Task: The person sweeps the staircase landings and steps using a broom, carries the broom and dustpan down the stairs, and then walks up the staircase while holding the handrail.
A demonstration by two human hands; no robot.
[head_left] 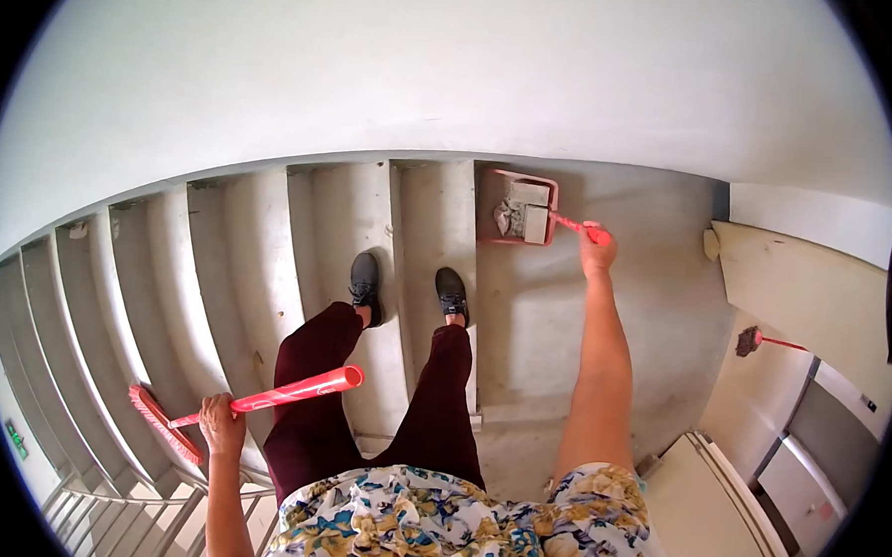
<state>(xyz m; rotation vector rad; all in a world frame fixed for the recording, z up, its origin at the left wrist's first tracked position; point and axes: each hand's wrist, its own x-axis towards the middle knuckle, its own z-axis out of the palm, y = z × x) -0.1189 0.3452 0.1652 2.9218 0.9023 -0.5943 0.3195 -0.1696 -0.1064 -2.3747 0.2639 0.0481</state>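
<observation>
My left hand (223, 426) is closed around the red handle of a broom (297, 389). The broom's pink-red bristle head (164, 425) points left, over the stairs near the railing. With my right hand (597, 251) I grip the red handle of a dustpan (553, 189). Its pan is by the wall, at the edge of the landing beside the top of the steps. Inside the pan are pale rectangular pieces (535, 223) and grey, crumpled debris (503, 217); I cannot make out exactly what they are.
Concrete stairs (244, 230) run off to the left along a white wall (425, 69). My shoes (365, 278) are on the steps. A metal railing (137, 524) is at lower left. Boards (720, 509) and a mop-like tool (749, 341) with a red handle are on the right.
</observation>
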